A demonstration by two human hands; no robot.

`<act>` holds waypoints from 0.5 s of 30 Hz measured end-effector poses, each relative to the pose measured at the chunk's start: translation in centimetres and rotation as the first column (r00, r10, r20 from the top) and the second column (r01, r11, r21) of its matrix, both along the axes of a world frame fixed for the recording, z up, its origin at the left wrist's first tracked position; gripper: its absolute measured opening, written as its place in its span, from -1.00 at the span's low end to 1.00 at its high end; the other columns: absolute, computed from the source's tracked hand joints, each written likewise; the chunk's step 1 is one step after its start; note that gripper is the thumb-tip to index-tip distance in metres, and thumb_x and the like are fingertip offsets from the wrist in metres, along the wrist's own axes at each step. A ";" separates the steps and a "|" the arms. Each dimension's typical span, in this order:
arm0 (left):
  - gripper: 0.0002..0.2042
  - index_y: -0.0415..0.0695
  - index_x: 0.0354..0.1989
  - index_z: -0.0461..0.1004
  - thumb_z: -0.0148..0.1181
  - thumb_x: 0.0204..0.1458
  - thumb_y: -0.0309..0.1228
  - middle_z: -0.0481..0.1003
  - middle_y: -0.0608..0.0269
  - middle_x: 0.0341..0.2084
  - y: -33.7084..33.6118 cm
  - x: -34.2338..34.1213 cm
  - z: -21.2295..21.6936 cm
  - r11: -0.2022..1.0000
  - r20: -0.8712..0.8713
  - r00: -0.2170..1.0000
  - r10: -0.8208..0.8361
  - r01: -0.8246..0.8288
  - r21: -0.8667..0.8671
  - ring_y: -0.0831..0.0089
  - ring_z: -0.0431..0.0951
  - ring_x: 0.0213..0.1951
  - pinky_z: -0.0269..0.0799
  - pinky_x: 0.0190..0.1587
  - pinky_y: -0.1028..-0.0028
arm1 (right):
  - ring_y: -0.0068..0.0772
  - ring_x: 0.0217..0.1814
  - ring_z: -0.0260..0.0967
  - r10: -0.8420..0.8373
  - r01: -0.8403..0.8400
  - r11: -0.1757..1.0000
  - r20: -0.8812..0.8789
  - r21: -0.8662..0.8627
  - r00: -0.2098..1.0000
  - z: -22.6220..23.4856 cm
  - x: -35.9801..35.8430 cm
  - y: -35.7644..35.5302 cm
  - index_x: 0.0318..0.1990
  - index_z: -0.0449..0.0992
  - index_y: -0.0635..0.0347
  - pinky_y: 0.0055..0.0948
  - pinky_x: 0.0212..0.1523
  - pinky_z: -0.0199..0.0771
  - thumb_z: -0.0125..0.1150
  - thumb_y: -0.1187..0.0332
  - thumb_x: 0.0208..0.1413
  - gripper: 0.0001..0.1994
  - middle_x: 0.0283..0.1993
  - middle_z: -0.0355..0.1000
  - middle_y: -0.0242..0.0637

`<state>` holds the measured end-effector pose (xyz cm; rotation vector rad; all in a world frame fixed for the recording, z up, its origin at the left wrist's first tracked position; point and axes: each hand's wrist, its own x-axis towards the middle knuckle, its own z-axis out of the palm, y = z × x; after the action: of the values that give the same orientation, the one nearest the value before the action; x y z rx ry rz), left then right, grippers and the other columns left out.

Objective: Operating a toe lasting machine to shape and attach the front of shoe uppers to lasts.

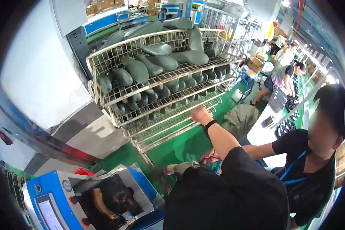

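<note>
Green factory floor (pixel 172 147) spreads beneath your right grip (pixel 201 115): fingers curled at a lower front edge of the wire rack (pixel 157 87), clasp or mere contact cannot be told. Gloved left grip (pixel 180 167) sits nearer you, closure unclear. Judged: rack stiff, heavy; hold its rail. Grey-green moulded pieces (pixel 136 69), beyond your right grip, probably slide if jolted.

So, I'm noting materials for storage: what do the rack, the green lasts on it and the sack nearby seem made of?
Rack: likely metal wire, cream-coated, with brown, rust-like marks along its bars.
Lasts: probably moulded plastic, matt to satin; smooth and evenly coloured, with soft highlights.
Sack: cloth or woven plastic, dull; it slumps in folds, but the weave isn't clear.
</note>
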<state>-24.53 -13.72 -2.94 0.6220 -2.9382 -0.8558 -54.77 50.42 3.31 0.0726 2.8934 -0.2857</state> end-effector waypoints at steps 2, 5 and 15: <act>-0.63 -0.21 -0.17 0.59 0.39 0.01 -0.16 0.63 -0.03 -0.20 -0.1 0.6 0.1 1.000 0.011 1.000 0.003 -0.003 0.008 0.00 0.60 -0.10 0.49 -0.05 0.05 | -0.25 -0.39 0.56 -0.578 0.525 0.456 0.209 -0.718 0.789 -0.7 0.9 -0.6 -0.23 0.62 0.26 -0.25 -0.41 0.57 0.27 0.35 0.25 -0.85 -0.36 0.59 -0.15; -0.62 -0.22 -0.16 0.58 0.39 0.01 -0.16 0.63 -0.03 -0.20 -0.2 1.9 0.1 1.000 0.037 0.999 0.007 -0.007 0.015 0.00 0.60 -0.10 0.49 -0.04 0.05 | -0.23 -0.36 0.57 -0.625 0.623 0.011 0.480 -0.782 0.615 -0.6 2.3 -4.0 -0.13 0.59 0.29 -0.27 -0.40 0.56 0.24 0.34 0.28 -0.82 -0.30 0.59 -0.14; -0.59 -0.26 -0.13 0.57 0.40 0.01 -0.16 0.62 -0.05 -0.20 -0.2 4.9 -0.7 0.997 0.098 0.993 0.063 -0.068 0.045 0.01 0.60 -0.11 0.50 -0.04 0.06 | -0.47 -0.23 0.60 -0.145 0.249 0.563 0.202 -0.788 0.969 8.2 4.4 -16.6 -0.01 0.64 0.33 -0.43 -0.19 0.59 0.30 0.24 0.24 -0.67 -0.22 0.62 -0.28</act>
<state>-19.66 -13.93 -3.60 0.7795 -2.9712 -0.9182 -50.41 33.82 11.51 0.2427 2.3377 -1.5602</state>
